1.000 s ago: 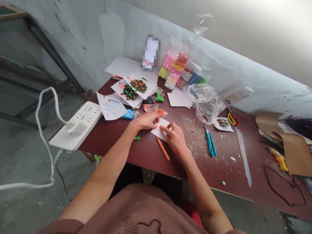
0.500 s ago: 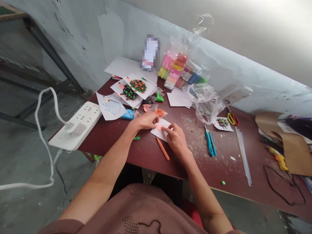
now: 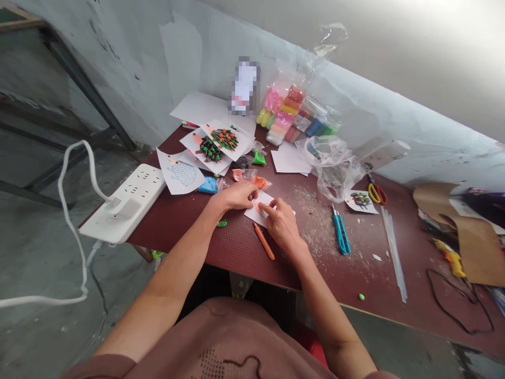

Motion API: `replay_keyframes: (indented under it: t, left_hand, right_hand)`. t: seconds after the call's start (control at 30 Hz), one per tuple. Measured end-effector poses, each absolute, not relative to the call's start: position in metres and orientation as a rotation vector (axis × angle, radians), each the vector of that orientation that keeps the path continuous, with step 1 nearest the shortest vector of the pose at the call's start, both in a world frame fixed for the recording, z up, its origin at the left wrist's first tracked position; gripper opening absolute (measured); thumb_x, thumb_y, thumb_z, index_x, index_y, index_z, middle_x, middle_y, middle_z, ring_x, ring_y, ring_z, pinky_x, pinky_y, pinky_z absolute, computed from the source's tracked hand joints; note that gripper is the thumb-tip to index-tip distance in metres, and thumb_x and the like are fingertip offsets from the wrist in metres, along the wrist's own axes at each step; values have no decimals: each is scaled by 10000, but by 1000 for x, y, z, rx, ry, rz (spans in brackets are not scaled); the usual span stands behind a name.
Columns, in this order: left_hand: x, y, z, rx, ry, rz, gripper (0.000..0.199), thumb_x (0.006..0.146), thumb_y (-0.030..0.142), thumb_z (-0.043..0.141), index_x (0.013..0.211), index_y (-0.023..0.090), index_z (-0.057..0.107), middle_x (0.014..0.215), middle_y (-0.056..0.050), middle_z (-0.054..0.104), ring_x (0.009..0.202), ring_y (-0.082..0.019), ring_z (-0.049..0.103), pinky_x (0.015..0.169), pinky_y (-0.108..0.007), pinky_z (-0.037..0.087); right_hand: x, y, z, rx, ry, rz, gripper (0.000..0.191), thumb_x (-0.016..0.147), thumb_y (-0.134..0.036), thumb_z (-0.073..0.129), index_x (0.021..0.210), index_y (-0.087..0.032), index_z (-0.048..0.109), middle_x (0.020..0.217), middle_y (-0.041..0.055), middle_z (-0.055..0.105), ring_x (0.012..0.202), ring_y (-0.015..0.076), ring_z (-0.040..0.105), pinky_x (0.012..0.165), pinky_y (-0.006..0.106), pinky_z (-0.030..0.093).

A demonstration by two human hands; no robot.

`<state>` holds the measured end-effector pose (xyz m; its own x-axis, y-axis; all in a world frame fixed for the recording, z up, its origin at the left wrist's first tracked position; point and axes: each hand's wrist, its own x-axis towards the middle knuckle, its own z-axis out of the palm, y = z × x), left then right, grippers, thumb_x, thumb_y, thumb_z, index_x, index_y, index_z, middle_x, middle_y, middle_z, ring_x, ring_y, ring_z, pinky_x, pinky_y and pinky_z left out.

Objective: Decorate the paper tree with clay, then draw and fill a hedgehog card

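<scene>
A small white paper card (image 3: 251,215) lies on the table in front of me, with a patch of pink clay (image 3: 256,206) on it. My left hand (image 3: 238,196) is closed at the card's upper left edge, its fingertips curled down against it. Over the card's right part, my right hand (image 3: 283,223) presses its stretched index finger onto the clay, while the other fingers bend loosely. Part of the card is hidden beneath that hand. An orange marker (image 3: 263,240) lies just below the card. Beyond my left hand are opened bags of pink clay (image 3: 238,175) and orange clay (image 3: 260,182).
Hedgehog pictures (image 3: 224,141) and a drawn card (image 3: 179,171) lie at the back left, near a white power strip (image 3: 134,189). Bagged clay (image 3: 290,113) leans by the wall. Rightward are a teal utility knife (image 3: 341,231), scissors (image 3: 376,192), glue sticks (image 3: 393,252) and a glue gun (image 3: 453,258).
My right hand has shifted very slightly up and left over the card, its index finger still on the pink clay. The left hand stays in place.
</scene>
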<state>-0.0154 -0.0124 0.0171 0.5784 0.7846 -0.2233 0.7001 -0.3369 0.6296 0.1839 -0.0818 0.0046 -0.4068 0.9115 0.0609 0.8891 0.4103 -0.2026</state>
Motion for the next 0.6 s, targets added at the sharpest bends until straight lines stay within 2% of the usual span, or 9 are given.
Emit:
replay_keyframes:
  t: [0.23, 0.4, 0.6]
  left_hand:
    - [-15, -13, 18, 2114, 1173, 156, 253, 751, 134, 618, 993, 158, 686, 962, -56, 679, 836, -178, 608, 728, -266, 433]
    - [-15, -13, 18, 2108, 1185, 160, 236, 750, 135, 618, 972, 165, 691, 951, -55, 676, 840, -187, 609, 743, -278, 439]
    - [-15, -14, 22, 2108, 1186, 156, 238, 747, 118, 600, 959, 168, 696, 942, -57, 678, 847, -191, 612, 770, -286, 446]
  right_hand:
    - [177, -82, 9, -1644, -2506, 269, 460, 923, -97, 442, 1234, -255, 740, 1079, 121, 619, 889, 231, 527, 811, 345, 383]
    - [177, -81, 5, -1586, -2492, 243, 472, 908, -89, 442, 1230, -275, 732, 1063, 103, 610, 897, 222, 519, 813, 338, 388]
    - [170, -77, 3, -1598, -2499, 246, 424, 908, -81, 446, 1144, -249, 756, 1041, 104, 612, 839, 208, 515, 778, 331, 386]
